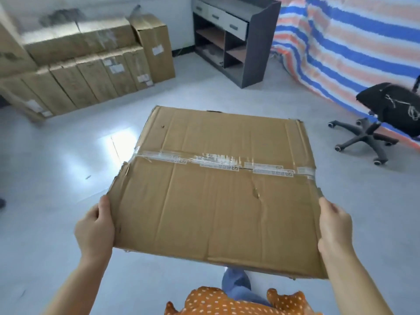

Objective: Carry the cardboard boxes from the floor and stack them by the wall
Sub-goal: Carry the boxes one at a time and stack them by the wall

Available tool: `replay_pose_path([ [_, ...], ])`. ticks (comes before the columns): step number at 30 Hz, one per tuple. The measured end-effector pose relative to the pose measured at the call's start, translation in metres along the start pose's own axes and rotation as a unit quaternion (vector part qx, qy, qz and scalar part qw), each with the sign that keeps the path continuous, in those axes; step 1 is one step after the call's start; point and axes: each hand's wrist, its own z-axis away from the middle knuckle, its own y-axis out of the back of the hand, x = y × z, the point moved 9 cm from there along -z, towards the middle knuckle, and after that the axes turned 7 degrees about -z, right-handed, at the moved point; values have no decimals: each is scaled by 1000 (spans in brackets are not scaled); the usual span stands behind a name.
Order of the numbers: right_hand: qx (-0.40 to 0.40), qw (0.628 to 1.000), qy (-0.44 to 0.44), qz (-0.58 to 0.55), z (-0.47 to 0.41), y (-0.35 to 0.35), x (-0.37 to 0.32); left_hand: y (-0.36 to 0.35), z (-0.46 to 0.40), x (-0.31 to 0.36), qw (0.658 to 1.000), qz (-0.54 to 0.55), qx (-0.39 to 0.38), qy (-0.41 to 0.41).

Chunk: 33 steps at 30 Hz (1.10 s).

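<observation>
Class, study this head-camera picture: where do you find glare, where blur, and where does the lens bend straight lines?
Head view: glare forms a bright white patch on the floor left of the carried box; the stacked boxes by the wall are smeared by motion blur, while the carried box and both hands look fairly sharp; wide-angle distortion tilts the cabinet and bows the striped tarp.

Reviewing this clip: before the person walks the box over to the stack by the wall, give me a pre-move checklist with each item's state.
1. Left hand grips the carried box at its left edge: ok.
2. Right hand grips the right edge: ok.
3. Box off the floor, held roughly level: ok.
4. Top seam tape intact: not ok, torn at the left end.
5. Floor towards the stacked boxes free of obstacles: ok.
6. Box weight: cannot tell.
</observation>
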Motion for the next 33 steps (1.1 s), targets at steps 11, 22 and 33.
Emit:
replay_pose_path([
  [11, -123, 990, 55, 38, -114, -189, -93, -35, -64, 29, 990, 39, 114, 71],
  [22, -209, 972, 57, 93, -113, -431, -107, -34, -212, 7, 975, 42, 175, 131],
  [33, -216, 971, 62, 83, -80, -669, -148, -7, -462, 30, 977, 24, 170, 125],
])
